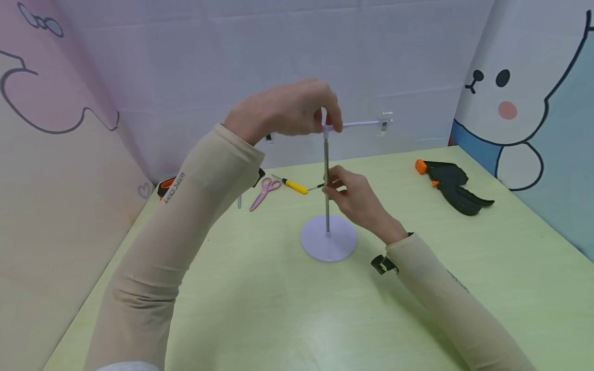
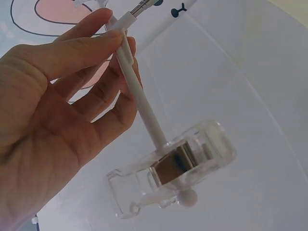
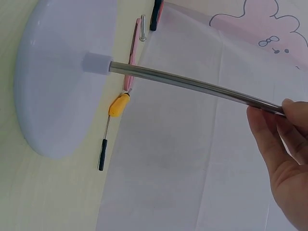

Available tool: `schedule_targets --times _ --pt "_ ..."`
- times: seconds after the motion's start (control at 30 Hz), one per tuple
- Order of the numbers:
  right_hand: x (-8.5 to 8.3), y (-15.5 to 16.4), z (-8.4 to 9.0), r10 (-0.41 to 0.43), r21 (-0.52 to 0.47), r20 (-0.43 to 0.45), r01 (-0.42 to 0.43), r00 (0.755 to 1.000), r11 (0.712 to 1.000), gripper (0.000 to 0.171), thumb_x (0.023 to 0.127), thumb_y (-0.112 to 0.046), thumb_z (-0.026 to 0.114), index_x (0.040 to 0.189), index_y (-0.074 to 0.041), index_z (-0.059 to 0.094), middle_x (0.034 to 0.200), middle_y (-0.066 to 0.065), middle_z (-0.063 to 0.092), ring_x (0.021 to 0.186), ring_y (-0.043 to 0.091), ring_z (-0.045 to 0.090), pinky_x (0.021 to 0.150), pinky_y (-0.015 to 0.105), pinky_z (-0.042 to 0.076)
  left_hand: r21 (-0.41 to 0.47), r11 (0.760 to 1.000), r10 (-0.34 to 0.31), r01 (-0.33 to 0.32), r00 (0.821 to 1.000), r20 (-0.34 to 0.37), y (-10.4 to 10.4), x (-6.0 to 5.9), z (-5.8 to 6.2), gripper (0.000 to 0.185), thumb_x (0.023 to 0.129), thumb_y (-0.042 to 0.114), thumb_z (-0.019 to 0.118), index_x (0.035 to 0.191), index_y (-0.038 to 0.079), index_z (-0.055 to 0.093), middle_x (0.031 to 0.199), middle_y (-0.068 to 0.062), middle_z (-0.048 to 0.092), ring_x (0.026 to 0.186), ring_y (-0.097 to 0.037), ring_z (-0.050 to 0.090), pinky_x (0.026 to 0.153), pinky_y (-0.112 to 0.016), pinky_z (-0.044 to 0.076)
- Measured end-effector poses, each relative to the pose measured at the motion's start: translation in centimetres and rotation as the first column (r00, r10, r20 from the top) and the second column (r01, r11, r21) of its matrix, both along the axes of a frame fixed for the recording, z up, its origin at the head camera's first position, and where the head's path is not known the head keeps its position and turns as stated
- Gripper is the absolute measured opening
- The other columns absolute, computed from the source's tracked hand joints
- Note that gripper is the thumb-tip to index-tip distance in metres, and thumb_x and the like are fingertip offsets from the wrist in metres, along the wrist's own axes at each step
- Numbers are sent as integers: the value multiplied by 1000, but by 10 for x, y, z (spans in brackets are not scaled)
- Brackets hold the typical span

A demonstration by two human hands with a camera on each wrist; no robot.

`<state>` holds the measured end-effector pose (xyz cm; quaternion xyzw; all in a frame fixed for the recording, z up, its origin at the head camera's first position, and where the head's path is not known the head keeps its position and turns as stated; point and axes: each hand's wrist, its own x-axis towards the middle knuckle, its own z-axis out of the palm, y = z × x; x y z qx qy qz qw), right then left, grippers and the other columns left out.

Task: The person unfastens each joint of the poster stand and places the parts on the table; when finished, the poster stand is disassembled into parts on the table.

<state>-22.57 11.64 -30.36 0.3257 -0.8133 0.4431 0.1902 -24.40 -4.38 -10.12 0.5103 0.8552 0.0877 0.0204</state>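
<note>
1. My left hand (image 1: 297,105) is pinching the white T-joint (image 2: 127,21) at the stand's top, thumb and fingertips closed on it.
2. My right hand (image 1: 357,198) is pinching the metal pole (image 1: 327,154) partway up, thumb against fingertips.
3. The pole is standing upright on the table (image 1: 255,309), its long axis vertical, rising from the round base (image 1: 320,245).
4. The slim crossbar (image 1: 362,123) is running sideways from the joint, roughly level, a clear clip (image 1: 385,122) at its right end.
5. The pale green tabletop is meeting a whitish sheet (image 1: 185,67) behind; cartoon drawings are covering both sides.
6. Pink scissors (image 1: 265,193) and a yellow-handled screwdriver (image 1: 294,186) are lying beyond, a black spring clamp (image 1: 450,183) rightward.
7. The pole is gleaming smoothly; the clip's transparent plastic is framing shiny metal.
</note>
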Motion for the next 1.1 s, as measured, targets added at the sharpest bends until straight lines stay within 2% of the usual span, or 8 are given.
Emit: schedule_targets --times 0.5,0.63,0.73,0.83,0.93,1.1 --pt "2 -2 1 23 -8 -11 -23 1000 1000 17 87 4 63 101 1 54 94 13 63 85 23 65 68 28 55 -14 1000 4 -4 1000 6 -3 2 2 32 87 -14 52 101 5 74 101 -4 65 89 -20 57 78 -30 48" --pt "2 -4 2 33 -5 -8 -33 999 999 15 87 5 63 100 1 55 93 13 63 84 25 66 68 27 55 26 999 30 -28 996 -79 -7 8 18 31 89 -12 51 102 5 74 101 -4 64 89 -18 57 79 -28 48" --pt "1 -5 2 39 -3 -16 -39 999 999 14 87 5 63 99 1 56 92 12 63 84 26 66 67 27 55 51 996 82 -74 982 -171 -10 15 35 29 91 -8 52 105 7 73 103 -1 63 89 -14 57 79 -26 48" --pt "-1 -4 2 32 -8 -27 -32 999 999 14 86 6 63 98 1 56 91 12 63 83 25 66 67 27 55 37 995 103 -97 971 -215 -11 19 45 31 91 -6 52 107 10 73 105 1 63 89 -11 56 77 -23 49" --pt "-3 -4 0 25 -10 -28 -26 999 1000 14 86 6 63 97 1 55 91 12 63 82 26 66 66 27 55 7 995 101 -102 968 -229 -11 19 45 30 92 -5 53 108 12 73 106 2 64 90 -10 57 77 -22 48" --pt "-4 -5 -5 34 1 -16 -34 999 999 14 87 5 64 97 0 56 91 10 63 82 23 66 66 25 55 37 996 88 -83 982 -166 -17 15 37 29 90 -7 54 105 10 74 101 1 63 89 -15 58 76 -27 49"
